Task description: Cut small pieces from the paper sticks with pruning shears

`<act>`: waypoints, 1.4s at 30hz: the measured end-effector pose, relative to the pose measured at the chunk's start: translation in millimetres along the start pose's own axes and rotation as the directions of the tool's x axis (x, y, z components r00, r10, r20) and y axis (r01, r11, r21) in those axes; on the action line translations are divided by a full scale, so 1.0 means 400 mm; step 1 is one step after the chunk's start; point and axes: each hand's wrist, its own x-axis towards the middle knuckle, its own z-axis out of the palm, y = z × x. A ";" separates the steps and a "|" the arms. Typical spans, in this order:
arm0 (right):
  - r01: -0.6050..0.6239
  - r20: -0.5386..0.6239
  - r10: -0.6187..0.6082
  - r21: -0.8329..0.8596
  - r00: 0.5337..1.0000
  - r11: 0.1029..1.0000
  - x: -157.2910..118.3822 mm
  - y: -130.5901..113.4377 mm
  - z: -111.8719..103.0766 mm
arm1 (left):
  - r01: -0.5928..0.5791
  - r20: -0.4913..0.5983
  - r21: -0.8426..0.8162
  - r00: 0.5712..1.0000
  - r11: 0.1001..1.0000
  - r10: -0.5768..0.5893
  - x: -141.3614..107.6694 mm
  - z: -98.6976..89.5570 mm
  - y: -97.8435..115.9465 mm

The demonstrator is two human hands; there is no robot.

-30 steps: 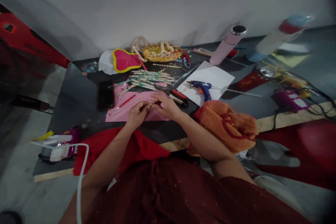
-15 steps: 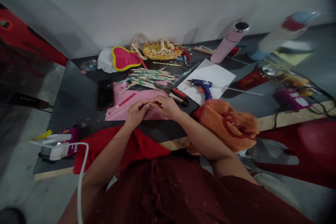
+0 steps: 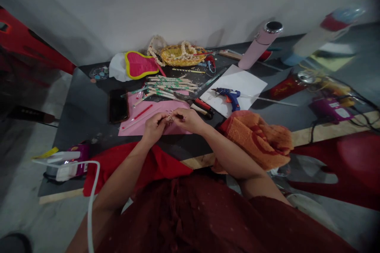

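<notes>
My left hand [image 3: 155, 127] and my right hand [image 3: 190, 120] meet over a pink sheet [image 3: 136, 129], fingertips pinched together. Between them is a small, pale, beaded-looking piece [image 3: 170, 118], too small and blurred to name. A red pencil-like stick [image 3: 142, 112] lies on the sheet left of the hands. Just beyond the right hand are pliers with red and black handles [image 3: 204, 106] and a tool with a pale wooden handle [image 3: 199, 110]. Several pale sticks with green wrapping [image 3: 172, 85] lie in a pile behind the sheet.
A blue glue gun [image 3: 230, 95] rests on white paper [image 3: 252, 82]; an orange towel [image 3: 258, 138] lies by my right forearm. Left is a phone [image 3: 118, 106]. Behind stand a yellow basket [image 3: 184, 61] and a pink flask [image 3: 258, 47]. A white cable [image 3: 94, 189] crosses my left arm.
My fingers have shifted slightly around the small piece, and a bit more of it shows between them. Both hands stay in nearly the same place above the pink sheet.
</notes>
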 end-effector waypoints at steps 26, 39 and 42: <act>-0.049 0.128 0.030 0.147 0.991 0.988 -0.002 0.006 -0.005 | -0.163 0.083 0.247 0.986 0.955 0.147 -0.004 -0.006 0.004; -0.057 0.017 0.054 0.267 0.998 0.962 0.006 -0.012 -0.011 | 0.191 0.064 -0.405 0.981 0.894 -0.181 0.006 0.004 0.016; -0.052 -0.022 0.058 0.220 0.998 0.974 0.005 -0.007 -0.001 | 0.235 0.096 -0.416 0.972 0.879 -0.215 0.004 0.005 0.018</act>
